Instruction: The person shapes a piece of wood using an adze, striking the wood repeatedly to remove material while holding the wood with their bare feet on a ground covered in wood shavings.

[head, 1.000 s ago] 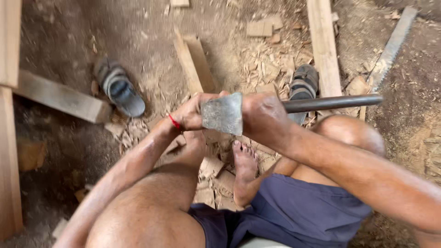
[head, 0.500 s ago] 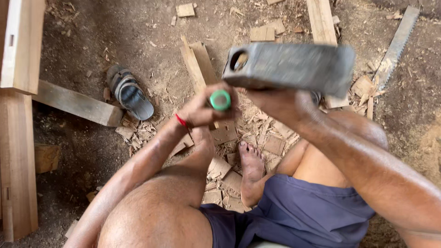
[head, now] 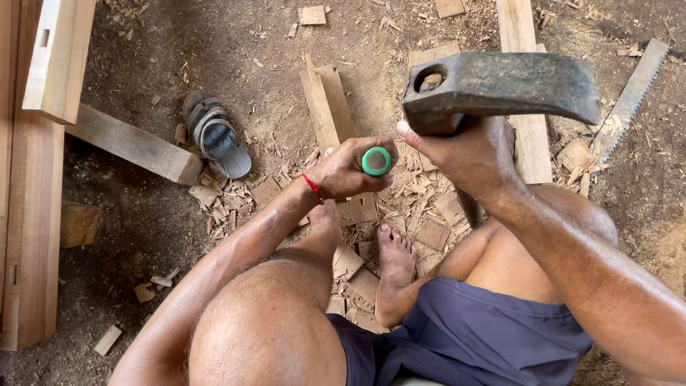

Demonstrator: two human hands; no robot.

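Observation:
My left hand [head: 346,170] is wrapped around a chisel with a green handle end [head: 376,161], held upright over a wooden board [head: 330,114] on the ground. A red thread circles that wrist. My right hand [head: 464,154] grips the shaft of a dark iron axe head [head: 500,87], raised close to the camera, above and to the right of the chisel. The axe's shaft is mostly hidden behind the hand. My bare foot [head: 393,268] rests among wood chips below the chisel.
A sandal [head: 214,136] lies to the left on the dirt floor. A saw blade [head: 632,96] is at the right. Long timber beams [head: 32,179] run along the left edge, a plank [head: 525,78] at the top right. Wood chips [head: 357,250] litter the ground.
The axe head has swung up from low over the chisel to a raised position near the camera. The left hand stays on the chisel, its green end now showing.

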